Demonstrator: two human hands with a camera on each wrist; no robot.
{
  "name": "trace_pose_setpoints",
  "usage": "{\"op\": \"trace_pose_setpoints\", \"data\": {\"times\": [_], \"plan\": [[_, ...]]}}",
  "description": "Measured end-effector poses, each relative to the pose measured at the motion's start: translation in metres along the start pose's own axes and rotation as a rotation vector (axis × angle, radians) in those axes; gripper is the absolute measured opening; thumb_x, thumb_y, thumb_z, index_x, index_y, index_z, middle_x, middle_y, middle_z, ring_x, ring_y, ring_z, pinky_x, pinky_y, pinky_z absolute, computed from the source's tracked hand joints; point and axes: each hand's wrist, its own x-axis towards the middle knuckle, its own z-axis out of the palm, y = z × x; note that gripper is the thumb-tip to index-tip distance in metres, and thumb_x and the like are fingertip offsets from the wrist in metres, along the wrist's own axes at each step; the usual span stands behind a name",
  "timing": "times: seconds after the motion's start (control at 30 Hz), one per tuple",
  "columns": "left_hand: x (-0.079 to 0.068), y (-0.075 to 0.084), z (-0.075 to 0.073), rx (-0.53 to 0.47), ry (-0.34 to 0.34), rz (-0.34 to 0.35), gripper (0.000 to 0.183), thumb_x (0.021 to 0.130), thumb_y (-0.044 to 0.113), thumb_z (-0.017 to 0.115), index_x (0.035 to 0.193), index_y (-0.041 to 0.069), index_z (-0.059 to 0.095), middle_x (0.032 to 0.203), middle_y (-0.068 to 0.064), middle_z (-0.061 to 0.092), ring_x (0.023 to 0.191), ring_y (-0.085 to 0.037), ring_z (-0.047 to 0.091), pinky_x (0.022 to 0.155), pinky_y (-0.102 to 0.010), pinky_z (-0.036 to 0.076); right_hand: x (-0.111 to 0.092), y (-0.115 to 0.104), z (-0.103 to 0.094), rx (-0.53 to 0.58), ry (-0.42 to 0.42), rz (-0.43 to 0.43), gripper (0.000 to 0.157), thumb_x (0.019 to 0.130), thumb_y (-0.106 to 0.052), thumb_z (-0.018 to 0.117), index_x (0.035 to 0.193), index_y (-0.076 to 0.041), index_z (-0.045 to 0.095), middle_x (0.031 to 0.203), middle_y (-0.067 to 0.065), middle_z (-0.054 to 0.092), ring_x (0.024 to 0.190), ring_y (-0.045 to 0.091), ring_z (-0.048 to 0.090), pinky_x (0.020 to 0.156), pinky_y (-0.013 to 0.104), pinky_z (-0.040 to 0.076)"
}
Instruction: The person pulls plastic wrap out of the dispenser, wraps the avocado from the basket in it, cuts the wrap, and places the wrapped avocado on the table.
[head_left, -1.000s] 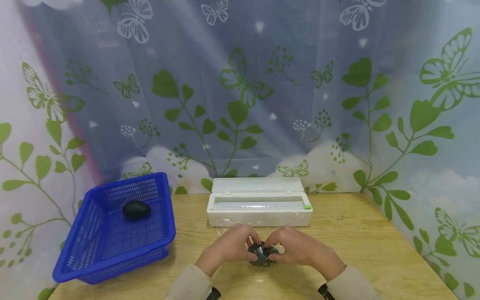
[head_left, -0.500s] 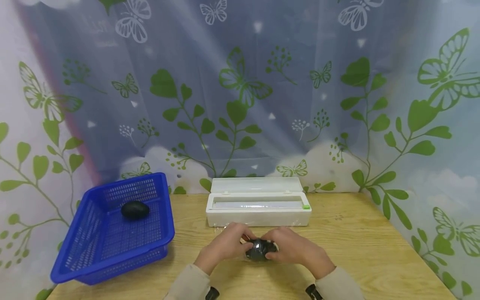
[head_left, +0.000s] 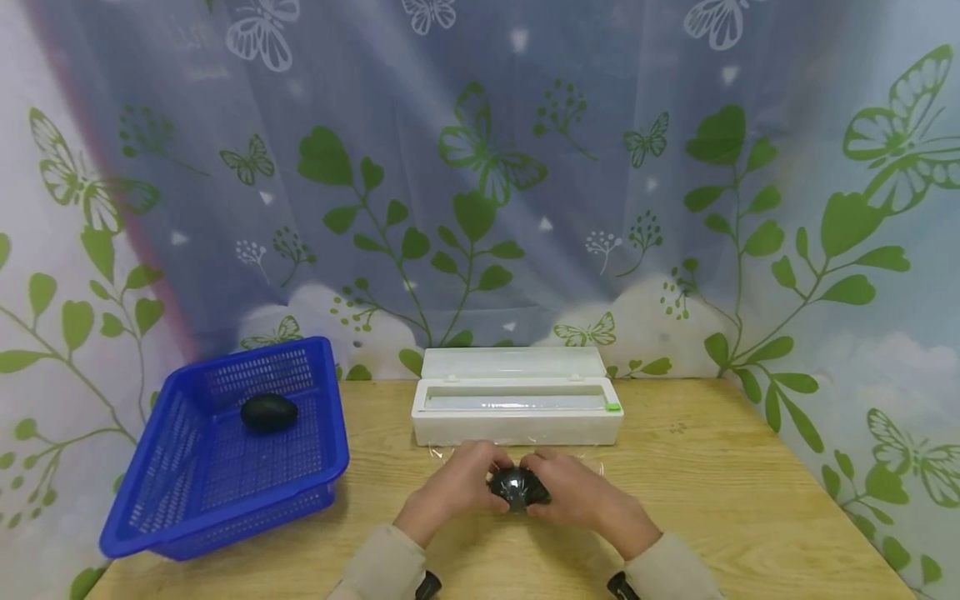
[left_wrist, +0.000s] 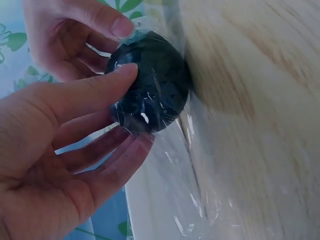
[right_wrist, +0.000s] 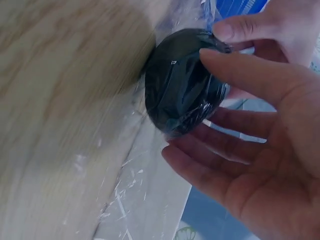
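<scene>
A dark green avocado (head_left: 517, 489), covered in clear cling film, rests on the table in front of the white box. My left hand (head_left: 467, 482) holds its left side, thumb on the near face and fingers curled behind. On the opposite side, my right hand (head_left: 576, 496) grips it in the same way. Both wrist views show the fingers of the two hands around the avocado (left_wrist: 152, 82). Loose cling film (right_wrist: 122, 187) stretches from it over the wood towards the box.
The white cling film dispenser (head_left: 517, 430) stands behind the hands, lid up, roll visible inside, green slider at its right end. To the left, a blue perforated basket (head_left: 247, 521) holds another avocado (head_left: 268, 413). A printed curtain (head_left: 480, 275) hangs behind the wooden table (head_left: 720, 500).
Both hands have turned the avocado and moved it slightly away, closer to the dispenser. Film now lies smooth and shiny over its near side. The basket and dispenser stay in place.
</scene>
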Motion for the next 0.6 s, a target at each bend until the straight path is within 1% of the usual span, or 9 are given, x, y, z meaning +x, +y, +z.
{"op": "trace_pose_setpoints", "data": {"times": [0.17, 0.23, 0.33, 0.43, 0.53, 0.6], "plan": [[-0.0009, 0.0025, -0.0015, 0.032, -0.015, 0.007, 0.039, 0.067, 0.008, 0.094, 0.103, 0.003, 0.078, 0.097, -0.006, 0.077, 0.087, -0.016, 0.068, 0.079, -0.021, 0.053, -0.0006, -0.0041, 0.0008, -0.023, -0.005, -0.004, 0.046, 0.081, -0.018, 0.088, 0.118, -0.001, 0.066, 0.104, 0.006, 0.063, 0.091, 0.018, 0.064, 0.083, 0.037, 0.059], [-0.0011, 0.0025, -0.0021, 0.023, -0.021, 0.022, 0.038, 0.068, 0.007, 0.093, 0.102, 0.002, 0.079, 0.096, -0.006, 0.078, 0.086, -0.016, 0.068, 0.078, -0.021, 0.053, -0.0009, -0.0045, 0.0004, -0.019, -0.006, -0.004, 0.047, 0.082, -0.019, 0.087, 0.120, -0.001, 0.065, 0.107, 0.007, 0.065, 0.095, 0.020, 0.066, 0.086, 0.039, 0.059], [-0.0013, 0.0021, -0.0030, 0.013, -0.041, 0.042, 0.035, 0.070, 0.007, 0.093, 0.101, 0.003, 0.079, 0.097, -0.005, 0.079, 0.086, -0.015, 0.070, 0.077, -0.020, 0.054, -0.0019, -0.0042, -0.0005, 0.018, -0.018, -0.004, 0.050, 0.085, -0.018, 0.085, 0.125, -0.003, 0.061, 0.116, 0.011, 0.067, 0.104, 0.026, 0.068, 0.092, 0.043, 0.059], [-0.0016, 0.0018, -0.0035, -0.021, -0.076, 0.037, 0.032, 0.074, 0.007, 0.092, 0.103, 0.003, 0.079, 0.099, -0.005, 0.080, 0.087, -0.014, 0.073, 0.077, -0.018, 0.055, -0.0030, -0.0028, -0.0013, 0.069, -0.042, -0.003, 0.049, 0.087, -0.018, 0.083, 0.126, -0.005, 0.056, 0.123, 0.015, 0.067, 0.112, 0.030, 0.068, 0.095, 0.046, 0.058], [-0.0020, 0.0023, -0.0044, -0.055, -0.106, 0.024, 0.031, 0.077, 0.007, 0.090, 0.105, 0.002, 0.078, 0.101, -0.006, 0.080, 0.089, -0.013, 0.074, 0.078, -0.018, 0.056, -0.0041, -0.0007, -0.0028, 0.106, -0.059, -0.005, 0.044, 0.089, -0.018, 0.081, 0.123, -0.006, 0.055, 0.121, 0.015, 0.068, 0.110, 0.027, 0.068, 0.092, 0.044, 0.058], [-0.0033, 0.0030, -0.0048, -0.069, -0.119, 0.013, 0.033, 0.079, 0.008, 0.088, 0.110, 0.001, 0.077, 0.104, -0.008, 0.079, 0.091, -0.014, 0.074, 0.079, -0.018, 0.056, -0.0043, 0.0011, -0.0037, 0.109, -0.063, -0.016, 0.041, 0.090, -0.019, 0.081, 0.120, -0.007, 0.056, 0.115, 0.012, 0.070, 0.104, 0.021, 0.067, 0.088, 0.039, 0.057]]}}
